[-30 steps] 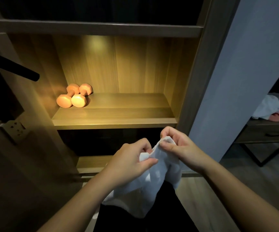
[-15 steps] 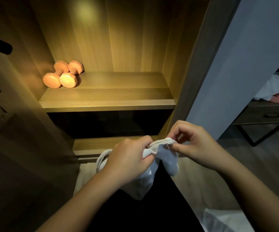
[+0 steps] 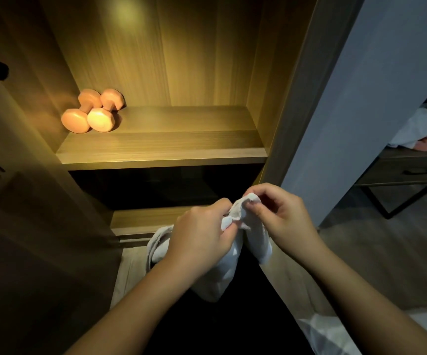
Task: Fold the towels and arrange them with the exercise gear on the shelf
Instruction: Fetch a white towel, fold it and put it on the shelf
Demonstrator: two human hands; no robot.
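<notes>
right now my left hand [image 3: 202, 237] and my right hand [image 3: 281, 216] are close together in front of me, both pinching the top edge of a white towel [image 3: 229, 267]. the left hand's fingers are curled round a bunched fold of it. the right hand's thumb and fingertips nip a raised corner just beside that. the towel looks soft and thin, a plain off-white, crumpled at the top where i hold it. below my hands it hangs loose in two limp lobes, and another part loops out behind my left wrist. it is held in the air, low in front of the cabinet, below the lit shelf [image 3: 161, 152] and apart from it. at the back left corner of that shelf two pink dumbbells [image 3: 92, 111] lie side by side, touching, their flat ends towards me. off to the right, past the wall, a dark surface [image 3: 412, 160] with a drawer carries a heap of white cloth [image 3: 423, 126] with something pink beside it. at the bottom right edge another pale cloth [image 3: 335, 334] shows.
</notes>
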